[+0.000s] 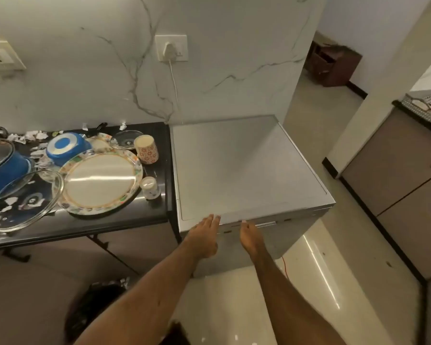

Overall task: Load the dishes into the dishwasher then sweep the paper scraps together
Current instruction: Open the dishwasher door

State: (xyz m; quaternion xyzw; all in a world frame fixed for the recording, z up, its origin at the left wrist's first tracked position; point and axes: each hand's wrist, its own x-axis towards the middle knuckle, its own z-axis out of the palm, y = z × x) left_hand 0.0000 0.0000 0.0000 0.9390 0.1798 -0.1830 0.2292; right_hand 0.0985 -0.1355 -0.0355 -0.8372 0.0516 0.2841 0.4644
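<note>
Your left hand (204,235) lies against the upper front of the dishwasher (246,165). Its fingers are straight and pressed together, with the tips touching the top front edge. Your right hand (250,236) is just beside it, seen edge-on, with its tips at the same edge. You cannot tell whether those fingers hook onto the door or only touch it.

The dishwasher is a silver box with its door closed. It stands on the floor against the marble wall, its left side tight against the right end of the black table (163,150).

The dishes are all on the table:
- The large plate (100,181) with a flowered rim sits near the front.
- The glass lid (23,202) overlaps the plate's left rim.
- The small cup (150,187) stands just right of the plate.
- The flowered cup (146,148) is behind the small cup, near the table's right end.
- The glass dish (126,139) is just left of the flowered cup.
- The blue container (67,148) with a blue-and-white lid is behind the plate.
- The blue pot (3,168) is at the far left, partly cut off by the frame.

The paper scraps (33,135) are scattered along the back left of the table, and some show through the glass lid.

A white plug (171,47) is in the wall socket, and its cord drops behind the dishwasher.
</note>
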